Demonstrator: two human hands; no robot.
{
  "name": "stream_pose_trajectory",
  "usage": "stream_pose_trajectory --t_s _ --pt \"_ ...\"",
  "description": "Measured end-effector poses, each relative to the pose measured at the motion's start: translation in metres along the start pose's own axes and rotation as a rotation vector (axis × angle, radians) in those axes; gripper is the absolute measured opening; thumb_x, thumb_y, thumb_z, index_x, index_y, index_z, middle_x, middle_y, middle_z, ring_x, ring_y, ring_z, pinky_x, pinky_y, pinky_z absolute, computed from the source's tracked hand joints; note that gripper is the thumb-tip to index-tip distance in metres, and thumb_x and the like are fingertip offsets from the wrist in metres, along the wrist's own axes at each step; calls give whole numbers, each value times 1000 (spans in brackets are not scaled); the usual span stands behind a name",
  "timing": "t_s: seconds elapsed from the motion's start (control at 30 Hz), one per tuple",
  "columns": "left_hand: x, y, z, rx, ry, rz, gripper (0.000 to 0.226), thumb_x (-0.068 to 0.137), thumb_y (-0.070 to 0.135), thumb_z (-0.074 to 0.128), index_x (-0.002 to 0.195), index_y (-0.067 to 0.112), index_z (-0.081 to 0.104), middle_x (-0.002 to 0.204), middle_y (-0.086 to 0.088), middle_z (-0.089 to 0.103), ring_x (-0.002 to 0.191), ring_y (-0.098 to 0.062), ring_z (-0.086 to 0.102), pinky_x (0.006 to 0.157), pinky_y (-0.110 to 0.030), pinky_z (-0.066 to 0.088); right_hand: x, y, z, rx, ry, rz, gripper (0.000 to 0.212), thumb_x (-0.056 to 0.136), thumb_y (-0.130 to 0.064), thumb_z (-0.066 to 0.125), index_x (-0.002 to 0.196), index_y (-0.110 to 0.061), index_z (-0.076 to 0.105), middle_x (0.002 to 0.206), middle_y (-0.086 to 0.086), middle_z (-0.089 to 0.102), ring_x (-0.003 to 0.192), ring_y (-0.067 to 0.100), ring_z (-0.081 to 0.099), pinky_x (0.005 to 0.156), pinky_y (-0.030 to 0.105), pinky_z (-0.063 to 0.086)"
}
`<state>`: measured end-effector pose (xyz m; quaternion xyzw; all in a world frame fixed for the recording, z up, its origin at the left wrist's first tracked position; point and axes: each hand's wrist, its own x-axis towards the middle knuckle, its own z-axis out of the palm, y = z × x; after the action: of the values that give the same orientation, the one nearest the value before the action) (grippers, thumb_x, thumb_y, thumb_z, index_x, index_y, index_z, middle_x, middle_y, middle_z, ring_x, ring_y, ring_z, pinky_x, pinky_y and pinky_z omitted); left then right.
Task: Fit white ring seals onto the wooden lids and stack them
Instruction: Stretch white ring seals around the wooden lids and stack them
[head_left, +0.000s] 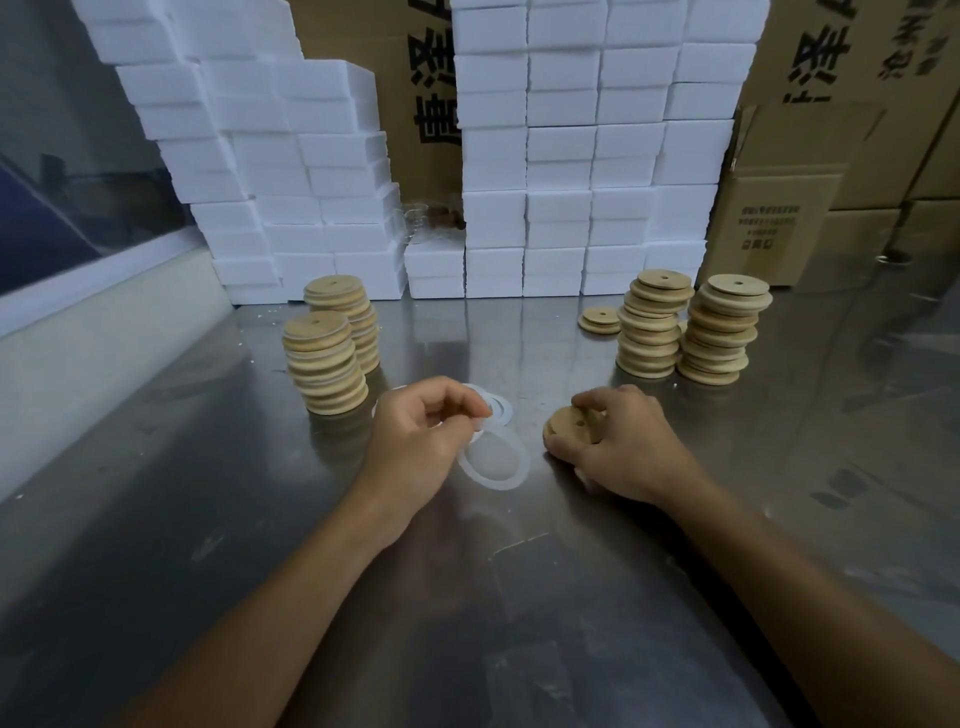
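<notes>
- On bare steel table (519, 597), mid-step: left hand (415, 441) pinching translucent white ring seal (496, 467); right hand (618, 441) clasping round wooden lid (563, 423).
- Next, likely: bringing seal over lid, pressing on.
- Beyond, stacked lids (324, 364).

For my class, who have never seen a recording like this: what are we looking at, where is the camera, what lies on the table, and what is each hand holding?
There is no machine here: a person works with two bare hands. The single picture comes from a camera worn on the person's head, looking forward and down.

The left hand pinches a white ring seal; more loose seals lie just behind it on the metal table. The right hand grips a wooden lid with a small hole in it.

Two stacks of lids stand at the left, two more stacks at the right, with a small low pile beside those. Behind are white foam boxes and cardboard cartons.
</notes>
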<state>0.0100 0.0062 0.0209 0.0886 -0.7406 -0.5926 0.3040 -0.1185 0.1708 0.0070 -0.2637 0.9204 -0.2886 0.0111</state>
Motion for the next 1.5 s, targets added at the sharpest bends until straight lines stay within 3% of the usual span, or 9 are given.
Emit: stream_pose_trajectory --t_s 0.2,0.33,0.4,0.5,0.6,0.9,1.07,1.33,1.5 --pt "-1 0 1 -264 -44 -134 26 82 -16 61 76 9 67 74 -7 68 66 -20 55 57 -28 44 -11 -10 -2 243 -59 -28 70 59 -53 87 107 -33 41 102 2 63 81 26 66 71 42 59" --pt "-1 -1 0 -342 -63 -189 22 85 -14 61 80 7 66 81 -13 69 61 -18 54 44 -24 37 -18 -17 5 369 19 -216 57 69 -32 88 103 -33 42 96 -6 63 77 20 63 68 45 58" --pt "-1 -2 0 -362 -79 -201 22 85 -13 61 81 8 67 82 -13 70 60 -18 56 43 -23 40 -19 -20 8 591 -17 -222 39 81 -13 78 103 -28 50 95 4 65 69 28 66 53 47 58" --pt "-1 -5 1 -353 -98 -201 27 84 -11 65 76 14 71 83 -12 71 61 -19 58 45 -24 44 -19 -24 8 857 -79 -121 12 96 -9 58 103 -18 63 99 12 68 72 22 70 56 37 60" --pt "-1 -7 2 -320 -93 -206 26 82 -4 71 73 20 73 86 -11 73 66 -19 63 48 -25 48 -16 -24 2 1087 -165 40 25 102 -22 46 99 -14 69 99 9 70 82 23 68 61 33 58" --pt "-1 -14 5 -245 19 -185 25 77 -1 78 68 21 71 88 -16 72 71 -23 68 52 -27 54 -24 -26 18 849 5 -256 2 94 -17 65 94 -17 67 78 0 70 58 14 64 44 28 52" --pt "-1 -17 9 -77 14 -121 12 81 17 80 87 24 73 90 4 74 67 -14 69 43 -26 50 -26 -30 22 854 85 -292 4 96 -18 61 92 -18 60 72 5 66 48 13 57 40 26 49" --pt "-2 -18 10 -118 61 -32 21 80 7 78 89 26 75 90 5 76 76 -20 75 50 -26 55 -27 -32 24 755 124 -284 8 96 -22 62 88 -21 61 77 -4 72 70 10 67 56 37 59" --pt "-1 -18 10 -53 101 55 24 83 3 74 76 26 74 81 8 74 55 -13 68 46 -20 51 -25 -31 22 793 117 -249 7 92 -14 67 86 -12 65 78 4 74 75 19 71 68 47 60"
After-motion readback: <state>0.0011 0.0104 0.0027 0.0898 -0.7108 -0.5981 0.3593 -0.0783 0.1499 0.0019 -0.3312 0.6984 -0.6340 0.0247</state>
